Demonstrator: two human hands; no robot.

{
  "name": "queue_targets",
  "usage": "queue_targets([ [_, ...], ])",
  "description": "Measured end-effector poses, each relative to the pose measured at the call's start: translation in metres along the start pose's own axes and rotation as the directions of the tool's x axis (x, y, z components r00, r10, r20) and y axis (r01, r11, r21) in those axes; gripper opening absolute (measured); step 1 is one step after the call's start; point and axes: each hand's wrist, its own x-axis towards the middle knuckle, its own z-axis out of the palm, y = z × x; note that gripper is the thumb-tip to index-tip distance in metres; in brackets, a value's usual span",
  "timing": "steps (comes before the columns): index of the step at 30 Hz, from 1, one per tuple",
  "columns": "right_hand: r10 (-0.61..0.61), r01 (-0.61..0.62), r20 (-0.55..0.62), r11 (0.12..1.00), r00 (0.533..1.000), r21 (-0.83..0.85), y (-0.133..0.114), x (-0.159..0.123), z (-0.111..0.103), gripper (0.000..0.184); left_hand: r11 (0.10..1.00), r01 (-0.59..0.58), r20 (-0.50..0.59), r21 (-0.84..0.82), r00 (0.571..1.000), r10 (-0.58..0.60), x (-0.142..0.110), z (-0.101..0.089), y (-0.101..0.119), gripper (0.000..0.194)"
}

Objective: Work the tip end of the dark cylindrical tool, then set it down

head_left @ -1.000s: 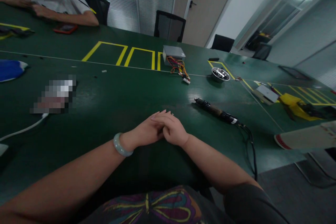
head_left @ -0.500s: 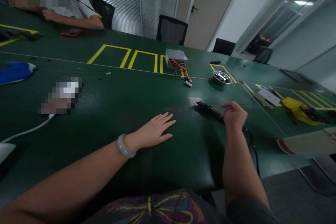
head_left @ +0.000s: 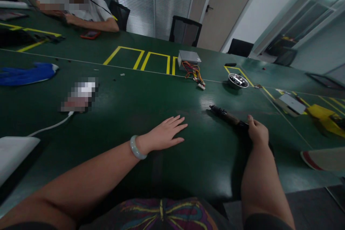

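Electric screwdriver [head_left: 229, 116] is partly hidden (its rear end) by the right hand [head_left: 258, 132].

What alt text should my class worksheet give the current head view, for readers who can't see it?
A person's right hand is at the near end of a dark cylindrical tool on a green table; the left hand lies palm down, fingers spread. Beyond are a grey box with coloured wires and a shiny bowl.
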Motion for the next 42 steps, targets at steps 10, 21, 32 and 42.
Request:
queue_targets([
  [10,-0.197,0.196,-0.002,0.976,0.980,0.096,-0.078,-0.037,0.005,0.074,1.000,-0.020,-0.073,0.022,0.997,0.022,0.002,-0.012,0.011,0.068],
  [21,-0.731,0.670,-0.025,0.610,0.681,0.422,-0.243,-0.164,0.036,0.043,0.982,0.166,-0.295,0.084,0.946,-0.135,0.001,-0.017,0.018,0.092],
  [32,-0.491,0.525,0.368,0.851,0.790,0.009,-0.152,-0.149,-0.033,0.026,0.977,0.199,-0.276,0.082,0.946,-0.169,0.007,-0.019,0.015,0.051],
  [42,-0.348,0.404,0.271,0.895,0.898,-0.189,-0.130,-0.203,-0.025,0.012,0.976,0.198,-0.274,0.087,0.947,-0.167,0.008,-0.021,0.016,0.043],
])
